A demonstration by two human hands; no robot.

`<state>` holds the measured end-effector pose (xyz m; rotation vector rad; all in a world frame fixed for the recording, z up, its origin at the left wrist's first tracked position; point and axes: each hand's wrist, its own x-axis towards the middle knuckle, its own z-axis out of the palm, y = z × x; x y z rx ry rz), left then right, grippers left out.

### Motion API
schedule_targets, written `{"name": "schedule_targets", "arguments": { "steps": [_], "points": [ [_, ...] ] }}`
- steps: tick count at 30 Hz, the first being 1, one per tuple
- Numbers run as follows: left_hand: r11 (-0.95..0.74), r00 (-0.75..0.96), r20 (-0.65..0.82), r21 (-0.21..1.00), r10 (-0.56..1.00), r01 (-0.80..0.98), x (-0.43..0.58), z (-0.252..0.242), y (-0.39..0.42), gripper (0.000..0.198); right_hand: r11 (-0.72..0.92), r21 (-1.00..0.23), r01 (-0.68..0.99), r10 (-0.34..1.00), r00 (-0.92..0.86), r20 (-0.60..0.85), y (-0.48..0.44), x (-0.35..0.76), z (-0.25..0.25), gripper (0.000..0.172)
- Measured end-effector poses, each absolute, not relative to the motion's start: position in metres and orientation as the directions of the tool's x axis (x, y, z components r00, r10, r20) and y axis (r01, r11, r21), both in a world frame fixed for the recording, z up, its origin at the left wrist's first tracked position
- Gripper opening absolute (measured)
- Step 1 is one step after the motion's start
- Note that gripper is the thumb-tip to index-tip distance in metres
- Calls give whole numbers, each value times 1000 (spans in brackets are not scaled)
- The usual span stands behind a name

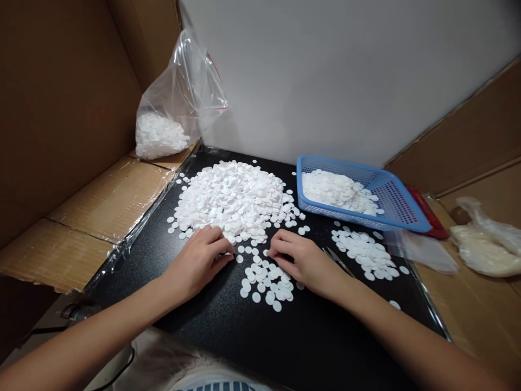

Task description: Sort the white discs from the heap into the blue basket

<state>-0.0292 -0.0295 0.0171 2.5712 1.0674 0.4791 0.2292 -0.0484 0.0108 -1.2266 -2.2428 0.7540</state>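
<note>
A large heap of small round white discs covers the back of the black table. At the heap's front edge is my left hand, its fingers curled and thumb drawn in towards the fingertips; anything between them is too small to make out. My right hand is also closed, fingers bent, with a white disc at its fingertips. Between and in front of the hands lies a loose group of discs, mostly flat, some overlapping. The two hands are apart.
A blue plastic basket with discs stands at back right, another disc pile before it. Metal tweezers lie partly under my right forearm. A clear bag of discs sits back left; cardboard borders the table.
</note>
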Motion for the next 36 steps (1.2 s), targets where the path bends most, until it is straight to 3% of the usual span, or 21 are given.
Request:
{"name": "schedule_targets", "arguments": {
  "steps": [3, 12, 17, 22, 25, 32, 36],
  "points": [
    [-666, 652, 211, 441, 729, 602, -43, 15, -38, 8, 450, -620, 643, 856, -507, 96, -46, 230, 16, 19],
    [-626, 638, 172, 494, 751, 604, -72, 11, -53, 8, 504, -504, 701, 856, -482, 186, -37, 194, 4, 6],
    [-563, 579, 157, 528, 800, 635, -74, 10, -52, 2, 412, -585, 699, 891, -443, 99, -33, 190, 11, 14],
    [-639, 630, 201, 465, 750, 613, -68, 10, -52, 9, 498, -524, 691, 835, -544, 76, -41, 198, 20, 14],
    [-656, 654, 192, 459, 732, 599, -66, 8, -53, 4, 476, -552, 685, 828, -561, 18, -47, 199, 22, 10],
    [-677, 660, 216, 429, 720, 598, -63, 1, -52, 10, 594, -546, 591, 780, -589, 211, -44, 172, 9, 7],
    [-732, 692, 263, 375, 673, 569, -63, -1, -52, 18, 620, -487, 615, 763, -616, 195, -41, 157, 4, 3]
  ]
}}
